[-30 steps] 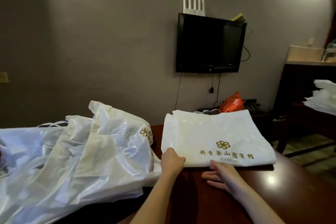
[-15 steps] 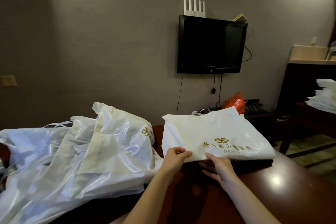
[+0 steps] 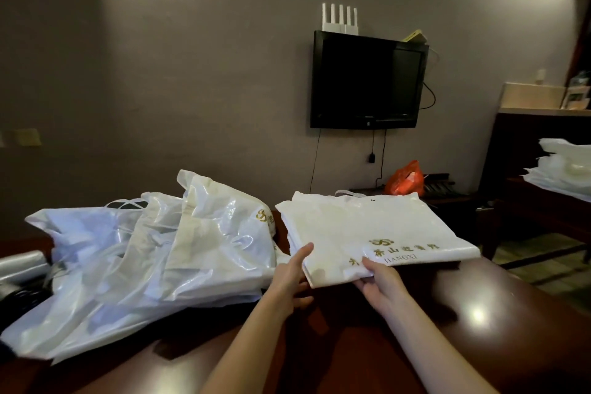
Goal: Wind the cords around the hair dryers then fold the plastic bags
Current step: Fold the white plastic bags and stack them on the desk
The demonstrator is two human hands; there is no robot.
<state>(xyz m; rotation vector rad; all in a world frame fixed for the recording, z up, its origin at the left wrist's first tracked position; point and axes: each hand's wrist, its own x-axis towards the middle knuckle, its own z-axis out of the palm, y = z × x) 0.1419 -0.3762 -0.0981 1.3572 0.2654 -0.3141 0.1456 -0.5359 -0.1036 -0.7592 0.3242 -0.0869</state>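
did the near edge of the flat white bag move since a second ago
Yes: the flat white bag has its near edge lifted off the table, held by both hands.

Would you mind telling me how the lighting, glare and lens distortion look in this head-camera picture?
Head view: dim room with dark corners; a bright lamp glare on the glossy dark-red wooden table; sheen on the crumpled white plastic bags; the flat white plastic bag with gold print reads clearly between the left hand and right hand; wide-angle bending tilts the black wall television.
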